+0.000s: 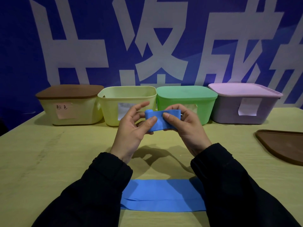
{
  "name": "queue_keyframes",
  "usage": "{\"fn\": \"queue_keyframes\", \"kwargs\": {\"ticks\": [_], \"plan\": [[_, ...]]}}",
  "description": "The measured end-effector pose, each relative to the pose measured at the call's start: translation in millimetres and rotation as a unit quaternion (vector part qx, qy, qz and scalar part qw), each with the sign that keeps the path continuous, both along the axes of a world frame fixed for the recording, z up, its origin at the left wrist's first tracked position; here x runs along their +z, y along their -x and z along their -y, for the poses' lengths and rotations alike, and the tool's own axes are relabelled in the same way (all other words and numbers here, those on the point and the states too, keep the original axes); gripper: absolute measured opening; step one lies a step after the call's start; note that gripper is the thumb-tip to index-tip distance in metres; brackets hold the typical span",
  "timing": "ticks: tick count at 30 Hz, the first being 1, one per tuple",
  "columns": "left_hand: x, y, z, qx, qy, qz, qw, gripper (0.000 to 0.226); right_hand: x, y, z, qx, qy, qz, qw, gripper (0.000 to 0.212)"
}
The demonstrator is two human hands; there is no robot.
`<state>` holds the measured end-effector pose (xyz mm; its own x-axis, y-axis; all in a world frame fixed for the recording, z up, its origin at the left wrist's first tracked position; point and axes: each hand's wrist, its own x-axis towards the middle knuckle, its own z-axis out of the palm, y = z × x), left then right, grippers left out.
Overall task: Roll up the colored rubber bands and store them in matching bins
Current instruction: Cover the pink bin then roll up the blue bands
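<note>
At centre frame both hands are raised above the table (49, 161), working a blue rubber band (161, 117). The left hand (131, 128) pinches the band's rolled end between thumb and fingers, its index finger extended upward; the right hand (185, 125) grips the flat stretch just beside it, thumb on top and fingers curled behind. Only a small roll has formed at the band's upper left corner, so the rolling looks barely begun. A second stretch of blue band (162, 196) lies flat on the table at lower centre, between the sleeves (whether it is the same band's tail or a separate one I cannot tell).

Across the back stand four bins: a cream bin (72, 110) with a brown lid, an open yellow-green bin (127, 104), a lidded green bin (186, 102) and a lidded purple bin (244, 104). A loose brown lid (282, 145) sits at right edge.

The likely risks — the slick, springy strip slipping from the pinch and the small roll springing open, or the roll winding crooked if the two hands pull unevenly. No bin is plainly blue, so a mismatch at storing is possible.
</note>
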<state>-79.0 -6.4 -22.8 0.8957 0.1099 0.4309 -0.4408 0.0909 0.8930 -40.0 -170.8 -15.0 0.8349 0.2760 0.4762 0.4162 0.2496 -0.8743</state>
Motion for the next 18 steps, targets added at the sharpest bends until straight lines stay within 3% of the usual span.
{"fn": "queue_keyframes", "kwargs": {"ticks": [6,10,15,18], "plan": [[-1.8,-1.2,-1.0,0.02,0.004,-0.002,1.0,0.029,-0.3,-1.0,1.7,-0.006,-0.022,-0.013,1.0,0.005],[-1.1,-0.6,1.2,-0.008,0.012,0.01,1.0,0.037,2.5,4.0,1.3,0.003,-0.053,-0.059,0.997,0.005],[-3.8,0.8,4.5,-0.012,-0.02,0.029,0.999,0.02,0.5,7.8,-4.5,-0.053,-0.036,-0.036,0.997,0.008],[-1.3,2.2,4.4,0.012,-0.034,0.033,0.999,0.024,0.2,9.4,-5.1,-0.042,-0.028,-0.036,0.998,0.008]]}}
